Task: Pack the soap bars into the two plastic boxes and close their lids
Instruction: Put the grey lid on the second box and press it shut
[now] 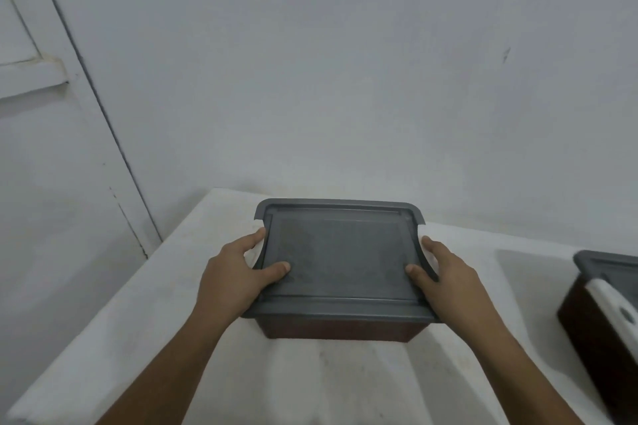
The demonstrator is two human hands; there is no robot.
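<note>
- A plain pale wall [345,62] fills the upper half of the frame, with a white door or panel frame [51,86] running down the upper left.
- A white counter [138,304] covers the lower half; its surface looks slightly scuffed.
- At the centre of the frame sits a plastic box [340,329] with dark brown walls, only its near wall showing.
- A grey lid [336,259] lies flat over this box and hides its contents; no soap bars can be seen.
- The left hand [234,276] grasps the lid's left edge, thumb pressed on top and fingers curled round the side.
- The right hand [445,279] grasps the right edge in the same way, thumb on the lid's top and fingers down the side.
- Both bare forearms reach in from the bottom of the frame.
- At the right edge of the frame, well apart from the first, stands a second box [593,331] with dark brown walls, a grey lid on it and a white latch [611,307] on its side; it is cut off by the frame.
</note>
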